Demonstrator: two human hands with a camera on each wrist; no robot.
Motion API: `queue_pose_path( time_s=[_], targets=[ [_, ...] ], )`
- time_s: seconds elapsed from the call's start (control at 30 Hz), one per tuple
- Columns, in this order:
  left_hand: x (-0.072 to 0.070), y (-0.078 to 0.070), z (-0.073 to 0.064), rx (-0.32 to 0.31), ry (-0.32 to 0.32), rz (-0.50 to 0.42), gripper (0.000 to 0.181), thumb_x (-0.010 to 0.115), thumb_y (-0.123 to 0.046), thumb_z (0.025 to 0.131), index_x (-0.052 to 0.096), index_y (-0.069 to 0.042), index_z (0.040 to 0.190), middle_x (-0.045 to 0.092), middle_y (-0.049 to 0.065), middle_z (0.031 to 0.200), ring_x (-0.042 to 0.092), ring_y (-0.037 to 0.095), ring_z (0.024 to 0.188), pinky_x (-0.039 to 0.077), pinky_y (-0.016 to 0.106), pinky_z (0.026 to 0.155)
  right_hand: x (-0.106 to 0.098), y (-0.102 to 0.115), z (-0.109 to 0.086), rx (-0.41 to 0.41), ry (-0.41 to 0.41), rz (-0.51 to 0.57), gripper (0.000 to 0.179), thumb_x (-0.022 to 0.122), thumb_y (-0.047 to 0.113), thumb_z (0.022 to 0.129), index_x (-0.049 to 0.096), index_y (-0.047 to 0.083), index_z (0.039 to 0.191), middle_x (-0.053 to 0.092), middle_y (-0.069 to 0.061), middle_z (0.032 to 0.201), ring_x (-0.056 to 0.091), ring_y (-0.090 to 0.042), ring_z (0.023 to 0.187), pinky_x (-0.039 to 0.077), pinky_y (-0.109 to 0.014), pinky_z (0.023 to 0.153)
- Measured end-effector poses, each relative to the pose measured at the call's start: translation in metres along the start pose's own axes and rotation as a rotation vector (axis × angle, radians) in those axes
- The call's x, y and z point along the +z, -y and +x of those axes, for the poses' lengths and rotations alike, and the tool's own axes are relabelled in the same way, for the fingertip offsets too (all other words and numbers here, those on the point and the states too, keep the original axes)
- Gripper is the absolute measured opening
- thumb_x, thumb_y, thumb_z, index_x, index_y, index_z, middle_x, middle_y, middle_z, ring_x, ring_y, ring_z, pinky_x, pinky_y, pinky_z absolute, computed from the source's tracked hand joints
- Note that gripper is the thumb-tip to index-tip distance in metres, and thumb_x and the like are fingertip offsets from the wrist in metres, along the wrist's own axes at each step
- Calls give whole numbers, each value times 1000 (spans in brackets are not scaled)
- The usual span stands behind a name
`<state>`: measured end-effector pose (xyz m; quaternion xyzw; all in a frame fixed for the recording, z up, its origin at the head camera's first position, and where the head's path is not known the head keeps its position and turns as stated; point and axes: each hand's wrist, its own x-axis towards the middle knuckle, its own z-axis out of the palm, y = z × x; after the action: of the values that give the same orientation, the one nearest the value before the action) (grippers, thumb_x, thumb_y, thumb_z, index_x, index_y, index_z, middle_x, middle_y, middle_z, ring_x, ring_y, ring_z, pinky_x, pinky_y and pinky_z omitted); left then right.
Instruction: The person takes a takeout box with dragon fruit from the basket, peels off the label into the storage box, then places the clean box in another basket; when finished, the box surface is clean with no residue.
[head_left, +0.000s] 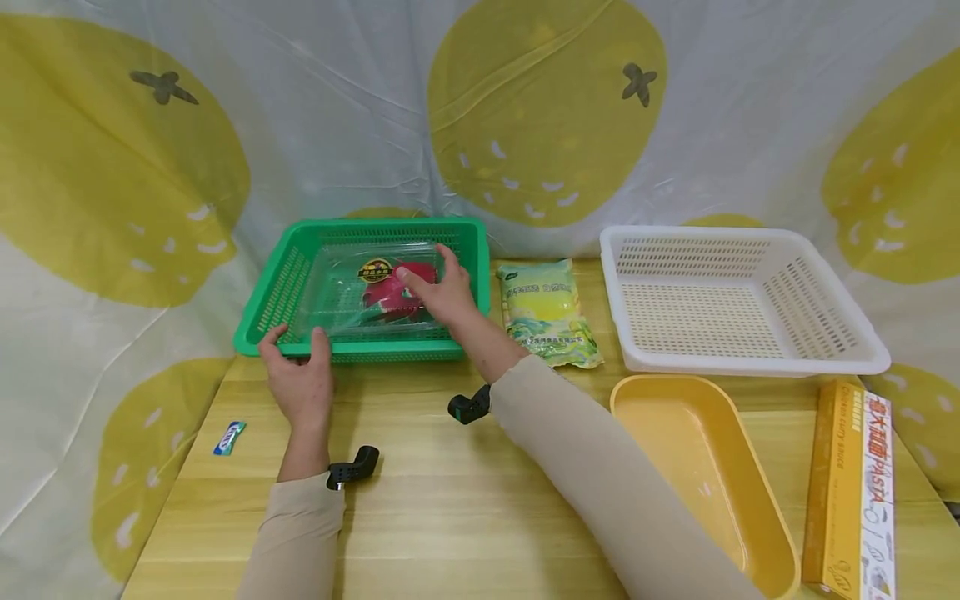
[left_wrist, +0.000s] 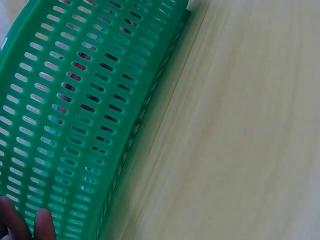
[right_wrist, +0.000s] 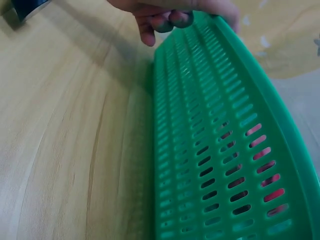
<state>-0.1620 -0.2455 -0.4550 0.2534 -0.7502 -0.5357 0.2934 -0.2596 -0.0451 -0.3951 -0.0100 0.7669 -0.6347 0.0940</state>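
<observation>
A clear plastic box (head_left: 341, 304) with a gold-and-black label lies in the green basket (head_left: 300, 225). A dragon fruit (head_left: 386, 298) shows pink through its lid. My right hand (head_left: 450, 292) holds the box at its right end, thumb on the lid and index finger at the far right corner. At the basket's front left rim, my left hand (head_left: 300, 379) has its thumb and index finger spread apart, fingertips right at the rim. In the right wrist view, the left hand's (right_wrist: 175, 12) other fingers bend outside the basket wall.
Right of the green basket lies a printed food packet (head_left: 547, 312), then a white basket (head_left: 757, 367). A yellow tray (head_left: 690, 433) and a pasta box (head_left: 851, 492) stand at the right. A small wrapped sweet (head_left: 228, 437) lies at the left. A lemon-print cloth (head_left: 360, 108) hangs behind.
</observation>
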Motion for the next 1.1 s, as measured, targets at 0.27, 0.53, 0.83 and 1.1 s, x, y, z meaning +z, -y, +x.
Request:
queue_pose_path(
  time_s=[0.27, 0.53, 0.83, 1.1],
  targets=[
    [0, 0, 0, -19, -1, -25, 54, 66, -49, 94, 49, -24, 139, 50, 0, 72, 47, 8, 64, 41, 25, 63, 2, -1, 6, 82, 80, 105, 86, 71, 41, 96, 19, 31, 163, 28, -15, 168, 47, -40, 143, 37, -57, 119],
    [-1, -1, 1, 1, -10, -2, 52, 66, -49, 94, 50, -25, 137, 51, -3, 68, 48, 7, 63, 41, 25, 63, 6, 0, 8, 98, 99, 59, 71, 66, 30, 101, 28, 28, 161, 31, -14, 166, 39, -37, 148, 41, -52, 117],
    [-1, 1, 2, 2, -5, 26, 55, 66, -48, 94, 49, -23, 140, 45, -9, 58, 46, 6, 60, 39, 27, 61, 6, 1, 8, 155, 50, 28, 52, 63, 18, 102, 43, 24, 150, 43, -16, 155, 48, -34, 133, 50, -39, 98],
    [-1, -1, 0, 8, 12, 25, 57, 66, -51, 94, 49, -22, 140, 41, -16, 51, 46, 5, 56, 40, 26, 59, 4, 3, 7, 155, 53, -5, 47, 62, 19, 103, 45, 23, 147, 41, -16, 153, 36, -36, 137, 48, -37, 91]
  ],
)
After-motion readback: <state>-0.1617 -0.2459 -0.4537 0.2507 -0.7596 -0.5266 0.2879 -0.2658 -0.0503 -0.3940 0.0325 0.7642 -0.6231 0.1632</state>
